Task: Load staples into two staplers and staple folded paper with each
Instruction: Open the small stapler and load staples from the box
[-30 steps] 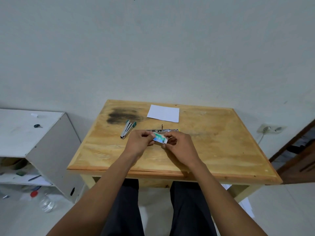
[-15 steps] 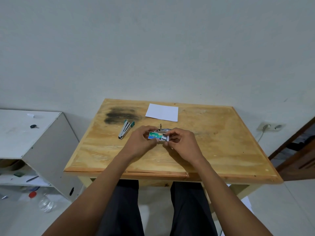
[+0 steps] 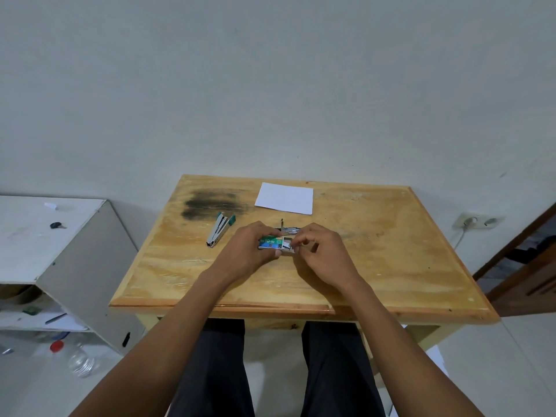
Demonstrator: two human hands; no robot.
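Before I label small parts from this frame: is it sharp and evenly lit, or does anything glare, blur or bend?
Head view: soft, even light, no glare on the table; faint shadows under the left hand and right hand; wide-angle bowing toward the edges; the staple box is fairly sharp, its print barely readable.

Home room: wooden table [image 3: 391,266], shelf [image 3: 75,266]

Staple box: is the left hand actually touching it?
Touching: the head view shows the left hand gripping the staple box, with no gap between them.
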